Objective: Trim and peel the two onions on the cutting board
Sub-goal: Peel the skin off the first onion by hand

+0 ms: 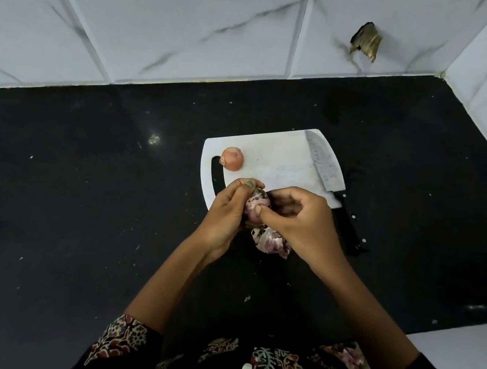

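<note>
Left hand (228, 207) cradles the onion (256, 207) while right hand (297, 222) pinches its skin to peel; knife (325, 169) rests aside

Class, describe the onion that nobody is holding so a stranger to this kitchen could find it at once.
Start at the white cutting board on the black counter. Near its left edge, beside the handle slot, sits a small round onion. Its orange-brown skin is intact, unlike the purplish onion being peeled in the hands.
</note>
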`<action>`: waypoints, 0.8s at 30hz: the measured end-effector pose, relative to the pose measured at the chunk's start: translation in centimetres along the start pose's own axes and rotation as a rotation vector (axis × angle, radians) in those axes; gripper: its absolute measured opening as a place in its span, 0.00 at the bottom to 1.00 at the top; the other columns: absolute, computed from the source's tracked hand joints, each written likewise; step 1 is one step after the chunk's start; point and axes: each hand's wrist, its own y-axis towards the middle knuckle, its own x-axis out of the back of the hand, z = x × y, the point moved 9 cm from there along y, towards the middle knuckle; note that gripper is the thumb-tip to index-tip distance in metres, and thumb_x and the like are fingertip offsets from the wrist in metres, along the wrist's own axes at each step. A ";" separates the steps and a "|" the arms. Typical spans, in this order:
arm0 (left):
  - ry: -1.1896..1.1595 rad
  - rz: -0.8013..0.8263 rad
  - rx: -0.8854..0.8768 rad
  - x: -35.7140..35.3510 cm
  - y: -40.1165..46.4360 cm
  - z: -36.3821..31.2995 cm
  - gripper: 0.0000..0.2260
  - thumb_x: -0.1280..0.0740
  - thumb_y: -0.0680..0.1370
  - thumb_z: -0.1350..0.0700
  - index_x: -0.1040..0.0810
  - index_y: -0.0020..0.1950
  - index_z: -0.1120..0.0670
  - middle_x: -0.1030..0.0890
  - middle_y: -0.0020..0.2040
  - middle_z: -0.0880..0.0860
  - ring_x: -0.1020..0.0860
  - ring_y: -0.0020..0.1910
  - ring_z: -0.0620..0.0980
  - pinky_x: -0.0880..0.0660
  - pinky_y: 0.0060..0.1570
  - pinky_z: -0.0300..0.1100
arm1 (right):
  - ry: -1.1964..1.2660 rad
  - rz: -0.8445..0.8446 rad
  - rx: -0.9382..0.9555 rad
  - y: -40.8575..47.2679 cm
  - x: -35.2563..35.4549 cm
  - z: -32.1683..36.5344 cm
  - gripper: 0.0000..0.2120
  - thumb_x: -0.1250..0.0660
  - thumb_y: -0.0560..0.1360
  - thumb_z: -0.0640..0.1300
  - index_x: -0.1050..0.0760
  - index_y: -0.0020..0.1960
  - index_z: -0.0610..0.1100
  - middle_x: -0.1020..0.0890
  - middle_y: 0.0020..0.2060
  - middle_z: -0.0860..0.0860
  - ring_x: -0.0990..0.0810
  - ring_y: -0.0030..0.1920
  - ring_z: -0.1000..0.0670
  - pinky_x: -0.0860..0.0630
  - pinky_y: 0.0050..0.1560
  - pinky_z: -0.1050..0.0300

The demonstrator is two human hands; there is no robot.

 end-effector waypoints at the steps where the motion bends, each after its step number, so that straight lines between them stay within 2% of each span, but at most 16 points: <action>1: 0.008 0.001 -0.007 0.0 0.0 0.0 0.11 0.44 0.83 0.55 0.24 0.48 0.53 0.19 0.39 0.51 0.20 0.36 0.44 0.22 0.37 0.38 | 0.000 -0.004 0.002 0.0 0.0 0.1 0.09 0.24 0.66 0.41 0.20 0.45 0.46 0.16 0.39 0.54 0.17 0.40 0.58 0.21 0.43 0.66; 4: 0.014 0.010 0.011 0.2 0.0 0.2 0.11 0.45 0.83 0.54 0.24 0.47 0.53 0.20 0.40 0.52 0.20 0.36 0.44 0.22 0.37 0.39 | -0.001 -0.001 0.008 0.3 0.2 -0.1 0.08 0.27 0.67 0.37 0.19 0.43 0.47 0.15 0.38 0.52 0.16 0.39 0.56 0.20 0.44 0.62; 8: -0.007 0.000 0.046 0.3 0.1 0.7 0.12 0.45 0.83 0.53 0.23 0.47 0.51 0.19 0.42 0.52 0.20 0.40 0.47 0.24 0.44 0.45 | 0.120 -0.045 -0.032 0.4 0.9 -1.2 0.09 0.32 0.71 0.32 0.18 0.42 0.45 0.15 0.37 0.47 0.15 0.39 0.49 0.18 0.43 0.56; 11: 0.008 -0.018 0.049 0.4 0.1 0.8 0.12 0.45 0.83 0.52 0.23 0.47 0.50 0.20 0.44 0.52 0.21 0.42 0.47 0.24 0.45 0.45 | 0.224 -0.053 -0.097 0.1 0.6 -1.9 0.06 0.35 0.76 0.36 0.20 0.45 0.41 0.16 0.39 0.45 0.16 0.38 0.49 0.19 0.40 0.58; 13: 0.013 -0.032 0.053 0.5 0.1 0.8 0.12 0.44 0.83 0.51 0.23 0.48 0.50 0.21 0.45 0.52 0.22 0.43 0.48 0.24 0.45 0.45 | 0.210 -0.044 -0.084 0.0 0.5 -1.8 0.09 0.36 0.78 0.42 0.21 0.46 0.38 0.17 0.40 0.42 0.16 0.39 0.48 0.19 0.40 0.57; 15: 0.016 -0.043 0.057 0.7 0.1 0.8 0.11 0.44 0.83 0.51 0.23 0.49 0.51 0.21 0.47 0.54 0.22 0.45 0.50 0.24 0.46 0.46 | 0.169 -0.025 -0.047 -0.2 0.4 -1.5 0.10 0.34 0.76 0.45 0.21 0.48 0.38 0.16 0.41 0.44 0.16 0.41 0.49 0.19 0.42 0.57; 17: 0.021 -0.037 0.058 0.6 0.1 0.8 0.11 0.44 0.83 0.51 0.23 0.50 0.51 0.20 0.50 0.55 0.21 0.48 0.51 0.24 0.48 0.47 | 0.117 -0.019 -0.003 -0.3 0.3 -1.1 0.08 0.27 0.71 0.43 0.20 0.47 0.40 0.16 0.41 0.48 0.16 0.42 0.52 0.19 0.43 0.60; 19: 0.025 -0.037 0.057 0.6 0.1 0.8 0.11 0.44 0.83 0.51 0.23 0.50 0.51 0.19 0.49 0.54 0.20 0.47 0.49 0.23 0.46 0.45 | 0.111 -0.035 0.014 -0.3 0.3 -1.0 0.07 0.25 0.68 0.39 0.19 0.45 0.41 0.15 0.39 0.49 0.16 0.41 0.54 0.20 0.43 0.62; 22: 0.024 -0.035 0.050 0.6 0.1 0.6 0.10 0.44 0.83 0.52 0.24 0.48 0.50 0.19 0.43 0.50 0.19 0.39 0.44 0.23 0.40 0.41 | 0.133 -0.090 0.027 -0.3 0.8 -1.1 0.02 0.27 0.70 0.38 0.19 0.42 0.43 0.15 0.37 0.48 0.16 0.40 0.51 0.19 0.44 0.58; 24: 0.018 -0.031 0.046 0.5 0.1 0.6 0.10 0.44 0.83 0.52 0.24 0.48 0.50 0.20 0.41 0.49 0.20 0.37 0.44 0.23 0.40 0.40 | 0.128 -0.123 0.031 -0.2 1.0 -1.2 0.01 0.28 0.71 0.38 0.19 0.41 0.42 0.16 0.36 0.48 0.16 0.39 0.51 0.20 0.43 0.59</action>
